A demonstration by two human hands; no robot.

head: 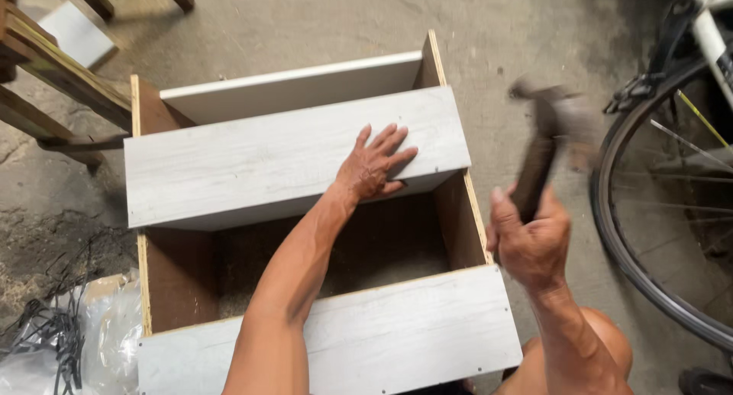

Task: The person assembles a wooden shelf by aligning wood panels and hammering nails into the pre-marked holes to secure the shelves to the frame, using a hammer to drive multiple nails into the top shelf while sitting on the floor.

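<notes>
A wooden box frame (458, 212) with brown side walls lies on the concrete floor. A pale grey board (252, 162) spans its middle, and my left hand (372, 164) presses flat on that board's right part, fingers spread. Another grey board (397, 334) covers the near end, and a white panel (298, 86) closes the far end. My right hand (528, 238) grips the dark handle of a hammer (546, 139), raised just right of the frame's right wall. The hammer head is blurred by motion.
A bicycle wheel (649, 227) stands close on the right. Wooden furniture legs (53, 74) stand at the upper left. A clear plastic bag with black cords (69, 334) lies at the lower left. My bare knee (603, 349) is at the bottom right.
</notes>
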